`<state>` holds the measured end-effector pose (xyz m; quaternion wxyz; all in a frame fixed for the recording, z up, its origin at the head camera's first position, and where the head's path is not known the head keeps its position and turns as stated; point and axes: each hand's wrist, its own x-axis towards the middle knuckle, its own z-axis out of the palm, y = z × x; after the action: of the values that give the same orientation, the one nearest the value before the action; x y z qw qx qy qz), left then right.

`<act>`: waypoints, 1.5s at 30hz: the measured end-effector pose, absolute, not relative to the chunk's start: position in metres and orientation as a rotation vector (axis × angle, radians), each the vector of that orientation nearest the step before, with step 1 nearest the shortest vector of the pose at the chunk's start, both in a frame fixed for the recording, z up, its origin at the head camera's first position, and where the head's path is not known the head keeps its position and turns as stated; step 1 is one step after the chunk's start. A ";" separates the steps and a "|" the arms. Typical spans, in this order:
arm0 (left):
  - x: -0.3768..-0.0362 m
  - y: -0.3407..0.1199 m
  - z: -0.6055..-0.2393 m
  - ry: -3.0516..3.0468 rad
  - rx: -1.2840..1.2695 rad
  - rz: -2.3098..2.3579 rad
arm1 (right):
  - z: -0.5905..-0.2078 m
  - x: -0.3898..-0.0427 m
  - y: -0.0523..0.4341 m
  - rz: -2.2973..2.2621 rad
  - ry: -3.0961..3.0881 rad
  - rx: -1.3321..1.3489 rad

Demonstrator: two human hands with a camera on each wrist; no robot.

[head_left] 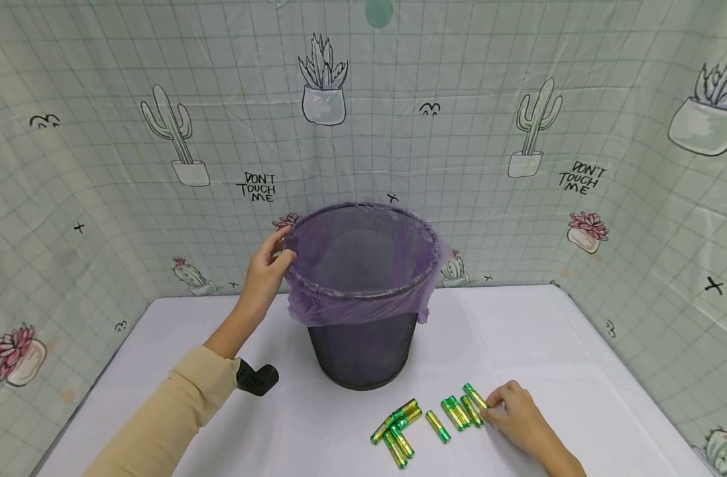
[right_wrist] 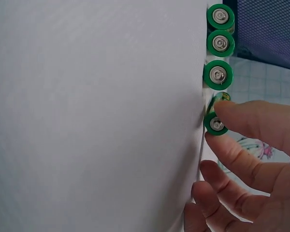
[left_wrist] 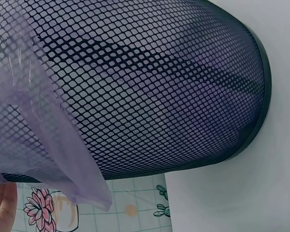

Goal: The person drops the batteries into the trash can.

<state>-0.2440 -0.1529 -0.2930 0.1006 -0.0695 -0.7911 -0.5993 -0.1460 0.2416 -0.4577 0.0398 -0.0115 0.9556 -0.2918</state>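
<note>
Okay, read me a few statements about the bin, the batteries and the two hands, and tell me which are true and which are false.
1. The left hand touches the rim of the mesh bin. True.
2. The bin has a purple liner. True.
3. The batteries lie inside the bin. False: they lie on the table in front of it.
4. The right hand is at the bin's rim. False: its fingers are at the rightmost batteries.

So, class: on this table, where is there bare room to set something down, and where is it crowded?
Bare tabletop lies right of the mesh bin, and more between the bin and the left forearm. It is crowded in front of the bin, where the batteries lie scattered and the right hand reaches them. The left hand touches the rim.
</note>
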 end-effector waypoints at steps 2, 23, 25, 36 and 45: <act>-0.243 -0.152 -0.293 -2.329 -0.209 -1.782 | -0.457 -0.145 0.242 -0.905 2.935 -0.024; -0.246 -0.150 -0.296 -2.314 -0.223 -1.796 | -0.416 -0.149 0.248 -0.906 3.182 -0.144; -0.246 -0.150 -0.296 -2.314 -0.221 -1.796 | -0.405 -0.150 0.248 -0.912 3.211 -0.184; -0.245 -0.151 -0.295 -2.307 -0.214 -1.795 | -0.351 -0.152 0.239 -0.879 3.398 -0.394; -0.244 -0.152 -0.295 -2.314 -0.217 -1.805 | -0.314 -0.153 0.230 -0.923 3.511 -0.581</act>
<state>-0.2437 -0.1520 -0.2948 0.0993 -0.0734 -0.7823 -0.6105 -0.1530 0.2302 -0.3136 -0.2643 -0.1524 0.9211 -0.2420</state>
